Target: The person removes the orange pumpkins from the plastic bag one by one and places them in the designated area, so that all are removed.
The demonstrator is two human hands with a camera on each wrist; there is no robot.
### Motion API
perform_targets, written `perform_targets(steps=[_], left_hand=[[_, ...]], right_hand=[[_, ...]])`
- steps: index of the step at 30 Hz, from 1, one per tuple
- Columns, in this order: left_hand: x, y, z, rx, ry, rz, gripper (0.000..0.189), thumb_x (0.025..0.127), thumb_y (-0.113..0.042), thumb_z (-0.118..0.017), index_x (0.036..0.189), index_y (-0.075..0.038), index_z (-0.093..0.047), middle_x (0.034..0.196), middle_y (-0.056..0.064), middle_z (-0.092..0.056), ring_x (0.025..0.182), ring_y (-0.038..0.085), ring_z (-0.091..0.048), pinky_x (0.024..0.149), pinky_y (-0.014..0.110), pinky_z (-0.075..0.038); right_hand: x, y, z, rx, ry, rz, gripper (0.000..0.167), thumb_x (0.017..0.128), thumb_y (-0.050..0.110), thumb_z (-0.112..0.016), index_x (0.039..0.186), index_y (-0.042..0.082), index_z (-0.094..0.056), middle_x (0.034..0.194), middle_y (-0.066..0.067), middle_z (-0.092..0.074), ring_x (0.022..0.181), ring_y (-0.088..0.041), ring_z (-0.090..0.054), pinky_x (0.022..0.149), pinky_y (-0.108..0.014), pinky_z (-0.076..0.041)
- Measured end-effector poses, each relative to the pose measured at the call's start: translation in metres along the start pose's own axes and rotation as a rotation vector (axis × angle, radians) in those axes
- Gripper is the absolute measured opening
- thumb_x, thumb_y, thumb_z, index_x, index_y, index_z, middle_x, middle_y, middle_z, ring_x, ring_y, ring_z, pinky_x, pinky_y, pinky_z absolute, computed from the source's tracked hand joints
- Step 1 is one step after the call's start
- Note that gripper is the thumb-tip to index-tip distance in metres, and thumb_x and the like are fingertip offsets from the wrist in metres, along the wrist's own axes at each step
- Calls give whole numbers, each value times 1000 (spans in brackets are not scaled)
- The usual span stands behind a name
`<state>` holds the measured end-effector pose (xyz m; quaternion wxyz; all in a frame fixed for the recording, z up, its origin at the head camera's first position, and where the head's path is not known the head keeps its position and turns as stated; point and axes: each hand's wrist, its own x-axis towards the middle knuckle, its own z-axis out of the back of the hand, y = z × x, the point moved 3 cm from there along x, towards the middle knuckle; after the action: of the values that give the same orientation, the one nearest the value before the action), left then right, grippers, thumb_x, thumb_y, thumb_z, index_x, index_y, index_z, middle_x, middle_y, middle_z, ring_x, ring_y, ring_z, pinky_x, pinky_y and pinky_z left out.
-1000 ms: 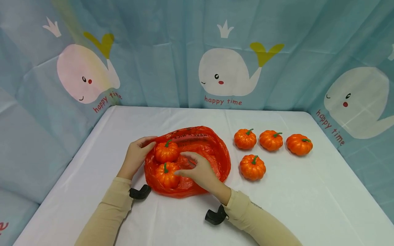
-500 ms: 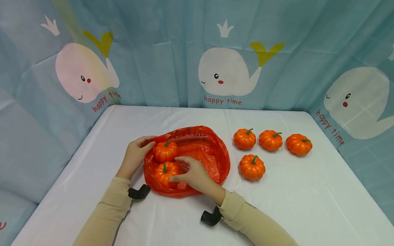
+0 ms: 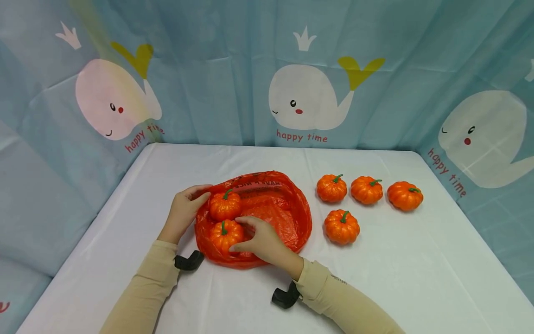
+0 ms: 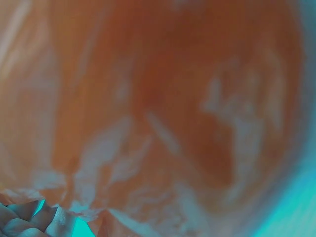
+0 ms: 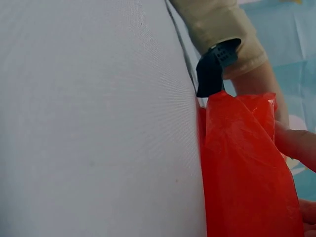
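Note:
A red plastic bag lies spread with its mouth up on the white table, and two small orange pumpkins with green stems sit inside at its left. My left hand holds the left rim of the bag beside the rear pumpkin. My right hand reaches over the bag and grips the front pumpkin, thumb at its near side and fingers at its far side. In the left wrist view the red plastic is blurred and fills most of the picture. The bag's wall rises before the right hand's fingers in the right wrist view.
To the right of the bag on the table lie several more orange pumpkins: one in front, and a back row with a left one, a middle one and a right one. A blue whale-print curtain stands behind.
My right hand has moved left and in over the bag, its thumb and fingers coming round the front pumpkin. The left hand stays at the rim.

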<state>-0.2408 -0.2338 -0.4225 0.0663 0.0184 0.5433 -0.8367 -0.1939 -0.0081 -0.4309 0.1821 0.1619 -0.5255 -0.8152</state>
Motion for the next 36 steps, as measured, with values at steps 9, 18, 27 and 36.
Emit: perform_targets(steps=[9,18,27,36], left_hand=[[0,0,-1,-13,2,-3,48,101,-41,-55,138,-12,-58,142,11,-58,134,27,-49,113,44,-44],[0,0,-1,-11,4,-6,48,101,-42,-55,139,-12,-58,142,11,-57,133,27,-50,111,43,-45],[1,1,-2,-15,-4,-9,46,100,-41,-56,136,-12,-59,140,10,-59,132,25,-51,110,39,-47],[0,0,-1,-5,-10,-2,44,101,-38,-56,137,-12,-60,140,11,-59,131,26,-51,111,42,-46]], right_hand=[[1,-2,-1,44,4,-14,65,78,18,-86,135,6,-59,143,-11,-56,129,-28,-58,103,-40,-53],[0,-3,-1,109,-13,-46,60,78,13,-85,132,2,-60,140,-15,-57,122,-29,-63,97,-37,-56],[-1,-1,3,117,-46,-58,58,76,14,-86,128,2,-63,135,-14,-61,121,-30,-64,95,-36,-57],[-4,4,12,143,-55,-46,59,77,16,-86,129,2,-63,135,-13,-62,122,-31,-64,96,-36,-56]])
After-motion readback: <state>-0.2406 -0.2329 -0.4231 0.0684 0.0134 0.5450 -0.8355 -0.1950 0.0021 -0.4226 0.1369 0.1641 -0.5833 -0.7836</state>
